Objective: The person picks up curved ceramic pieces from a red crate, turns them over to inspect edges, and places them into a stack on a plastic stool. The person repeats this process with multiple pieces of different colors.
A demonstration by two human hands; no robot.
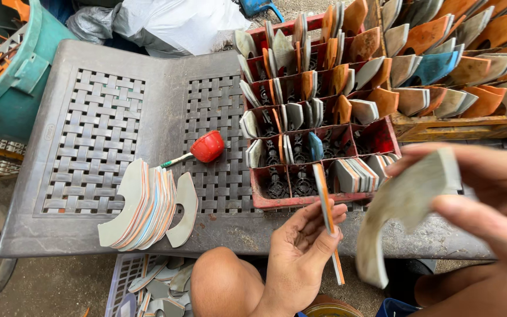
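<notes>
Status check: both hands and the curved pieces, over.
Left hand pinches a thin orange-edged piece upright. Right hand holds a grey curved piece. Piece stack and red-handled tool lie clear, leftward.

Outdoor workshop: sorting crate [377, 138] crammed with cut pieces [148, 205].

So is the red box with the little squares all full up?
No, partly full. The red plastic divided crate has curved flat pieces standing in many compartments, but several front compartments show bare bottoms.
</notes>
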